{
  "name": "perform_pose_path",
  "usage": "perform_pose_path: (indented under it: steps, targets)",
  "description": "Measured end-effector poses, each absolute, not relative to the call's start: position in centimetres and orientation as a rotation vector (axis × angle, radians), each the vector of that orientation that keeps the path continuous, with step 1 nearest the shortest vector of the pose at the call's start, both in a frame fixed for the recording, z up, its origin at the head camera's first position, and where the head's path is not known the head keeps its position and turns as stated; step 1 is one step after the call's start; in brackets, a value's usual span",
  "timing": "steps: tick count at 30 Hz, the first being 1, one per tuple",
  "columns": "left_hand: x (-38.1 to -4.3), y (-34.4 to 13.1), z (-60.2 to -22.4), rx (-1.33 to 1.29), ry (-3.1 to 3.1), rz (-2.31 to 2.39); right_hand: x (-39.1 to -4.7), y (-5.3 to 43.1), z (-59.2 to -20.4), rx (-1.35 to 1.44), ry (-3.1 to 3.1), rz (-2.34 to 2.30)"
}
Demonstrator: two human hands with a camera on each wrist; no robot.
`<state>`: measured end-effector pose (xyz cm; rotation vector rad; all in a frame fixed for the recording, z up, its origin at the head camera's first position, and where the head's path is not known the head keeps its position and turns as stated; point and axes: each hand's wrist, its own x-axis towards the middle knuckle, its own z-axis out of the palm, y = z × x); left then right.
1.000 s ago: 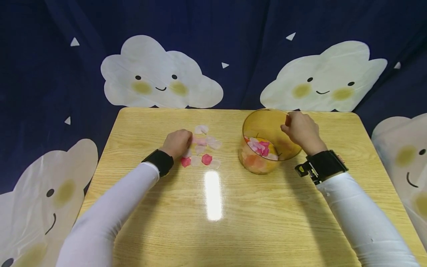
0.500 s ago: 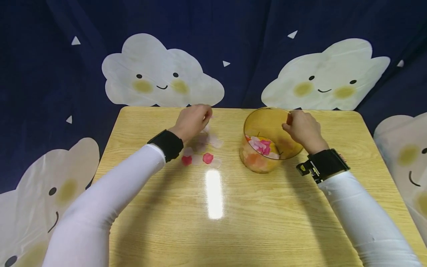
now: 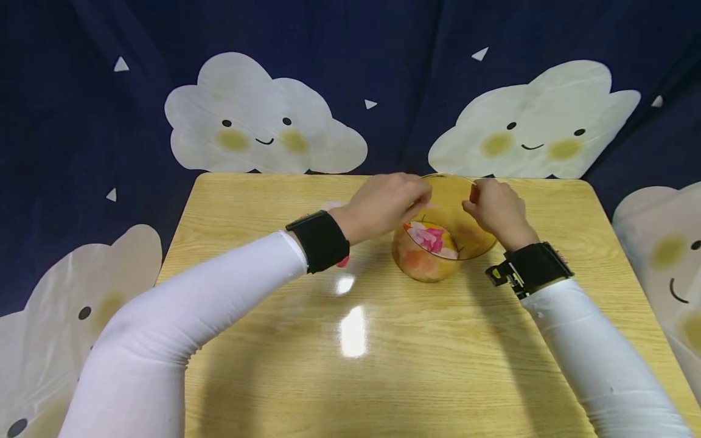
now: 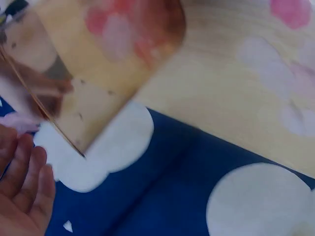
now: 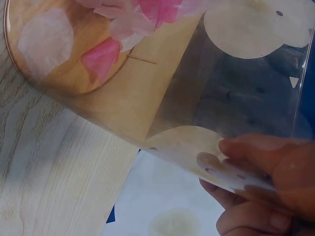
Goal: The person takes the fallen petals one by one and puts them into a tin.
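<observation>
An amber see-through round container (image 3: 418, 266) stands on the wooden table, with pink, white and orange petals (image 3: 429, 237) in its bottom. My left hand (image 3: 386, 205) is at the container's left rim and pinches a pale pink petal (image 4: 20, 122) at its fingertips, just outside the container's mouth in the left wrist view. On the far right side, my right hand (image 3: 498, 213) grips the container's rim, thumb on one face of the wall and fingers on the other. Loose petals (image 4: 266, 61) lie on the table, mostly hidden behind my left arm in the head view.
The wooden table (image 3: 427, 353) fills the lower middle and ends at a dark blue curtain (image 3: 394, 73) printed with white clouds. A bright light reflection lies on the tabletop. Both wrists wear black bands with cameras.
My left hand has risen from the loose petals and moved right to the container's rim, carrying a petal. The right hand and the container have stayed in place.
</observation>
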<state>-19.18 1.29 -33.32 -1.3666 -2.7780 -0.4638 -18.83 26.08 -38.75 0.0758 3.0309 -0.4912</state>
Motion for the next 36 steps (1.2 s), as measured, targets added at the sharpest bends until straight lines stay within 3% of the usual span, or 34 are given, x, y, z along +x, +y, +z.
perform_pose_path:
  steps: [14, 22, 30, 36]
  targets:
    - [-17.6, 3.2, -34.7, -1.572, -2.866, -0.409, -18.7, 26.2, -38.8, 0.083, 3.034, -0.494]
    - [-21.7, -1.1, -35.8, -1.219, -2.854, -0.488, -18.7, 26.2, -38.7, 0.075, 3.035, -0.501]
    - [-25.3, -7.6, -41.4, -0.874, -3.103, -0.425, -18.7, 26.0, -38.7, 0.074, 3.042, -0.487]
    - [-26.0, -10.0, -44.7, -0.811, -3.191, -0.288, -18.8, 26.1, -38.7, 0.085, 3.047, -0.483]
